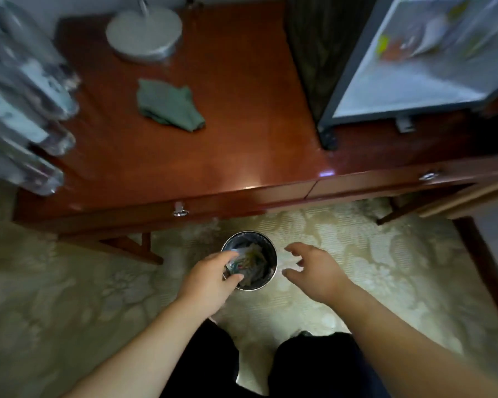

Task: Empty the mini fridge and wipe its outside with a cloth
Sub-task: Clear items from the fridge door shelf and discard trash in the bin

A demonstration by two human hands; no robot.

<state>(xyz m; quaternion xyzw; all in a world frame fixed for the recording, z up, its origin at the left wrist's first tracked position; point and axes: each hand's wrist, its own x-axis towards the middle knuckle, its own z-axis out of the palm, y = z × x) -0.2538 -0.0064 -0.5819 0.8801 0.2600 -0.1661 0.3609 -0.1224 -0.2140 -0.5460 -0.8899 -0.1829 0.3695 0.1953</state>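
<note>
L hand (pixel 210 280), R hand (pixel 316 272), 1 bin (pixel 250 233)

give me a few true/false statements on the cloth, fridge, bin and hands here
1. The green cloth lies on the desk with no hand on it. True.
2. The mini fridge is closed. False: it stands open, and blurred items are visible inside.
3. The bin on the floor is empty. False: it holds crumpled rubbish.
4. The right hand is beside the bin, fingers spread, holding nothing. True.
5. The left hand is at the bin's mouth. True.
</note>
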